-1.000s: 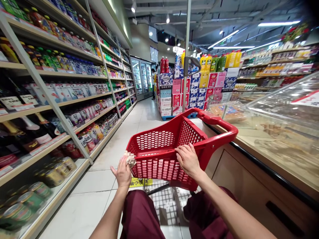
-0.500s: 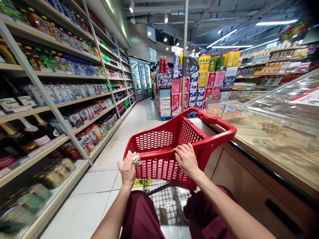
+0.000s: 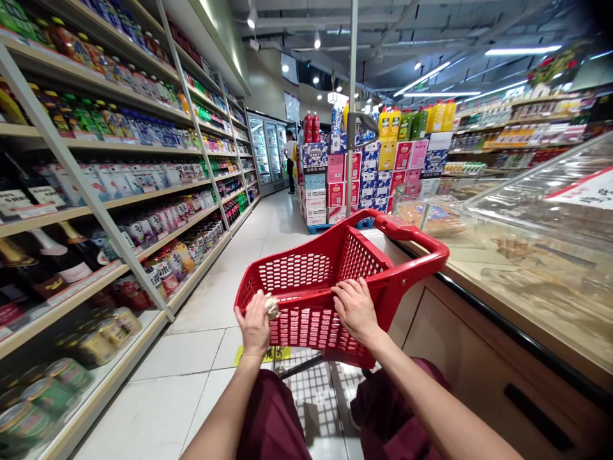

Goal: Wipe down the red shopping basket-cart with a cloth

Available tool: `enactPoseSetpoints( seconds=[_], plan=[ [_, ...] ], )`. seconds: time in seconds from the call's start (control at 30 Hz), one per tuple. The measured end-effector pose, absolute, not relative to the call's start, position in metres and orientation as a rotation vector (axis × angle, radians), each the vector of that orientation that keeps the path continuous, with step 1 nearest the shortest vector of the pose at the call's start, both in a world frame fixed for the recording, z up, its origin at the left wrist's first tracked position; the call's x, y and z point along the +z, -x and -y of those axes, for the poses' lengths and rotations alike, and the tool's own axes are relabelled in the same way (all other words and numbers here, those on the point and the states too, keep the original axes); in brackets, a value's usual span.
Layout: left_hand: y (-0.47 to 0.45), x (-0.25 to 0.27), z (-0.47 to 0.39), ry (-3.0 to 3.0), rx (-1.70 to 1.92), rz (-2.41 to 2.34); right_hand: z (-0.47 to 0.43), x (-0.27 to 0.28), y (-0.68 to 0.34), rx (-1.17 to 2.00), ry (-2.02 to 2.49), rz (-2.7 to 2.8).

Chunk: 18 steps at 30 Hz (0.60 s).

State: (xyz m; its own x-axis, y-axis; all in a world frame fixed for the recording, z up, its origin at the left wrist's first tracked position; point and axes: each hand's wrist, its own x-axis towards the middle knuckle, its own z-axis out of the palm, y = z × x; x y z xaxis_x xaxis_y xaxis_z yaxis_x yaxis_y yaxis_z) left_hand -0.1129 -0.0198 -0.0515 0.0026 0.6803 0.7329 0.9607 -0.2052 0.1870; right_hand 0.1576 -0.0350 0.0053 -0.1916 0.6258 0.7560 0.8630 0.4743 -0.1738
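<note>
A red plastic shopping cart (image 3: 306,268) stands right in front of me, its slotted basket turned sideways and its handle on the right. At the basket's near left corner, my left hand (image 3: 255,327) is closed on a crumpled whitish cloth (image 3: 271,306), holding it against the rim. Whether it is cloth or paper tissue I cannot tell for sure. My right hand (image 3: 355,310) lies over the near rim further right, fingers hooked over the edge. The inside of the basket shows nothing in it where visible.
Drink shelves (image 3: 143,198) line the left side. On the right is a wooden counter (image 3: 469,332) with clear covers, close to the cart handle. Stacked drink cartons (image 3: 335,185) stand ahead, beside a thin metal pole (image 3: 353,76). A person (image 3: 290,160) stands by the glass-door fridges (image 3: 272,147).
My left hand has shifted slightly right along the rim with the cloth. The right hand keeps its place on the cart. More of the distant person shows.
</note>
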Motion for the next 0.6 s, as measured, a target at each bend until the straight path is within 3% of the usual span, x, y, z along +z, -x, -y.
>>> enactPoseSetpoints(
  seconds=[0.13, 0.33, 0.6],
  plan=[
    [0.093, -0.045, 0.019, 2.106, -0.961, 1.539, 0.036, 0.005, -0.160, -0.393, 1.226, 1.943],
    [0.132, -0.048, 0.024, 1.785, -1.099, 1.836, 0.035, 0.004, -0.160, -0.378, 1.227, 1.923],
    [0.050, -0.040, 0.021, 2.166, -0.971, 1.466, 0.035, 0.002, -0.163, -0.407, 1.209, 1.949]
  ],
)
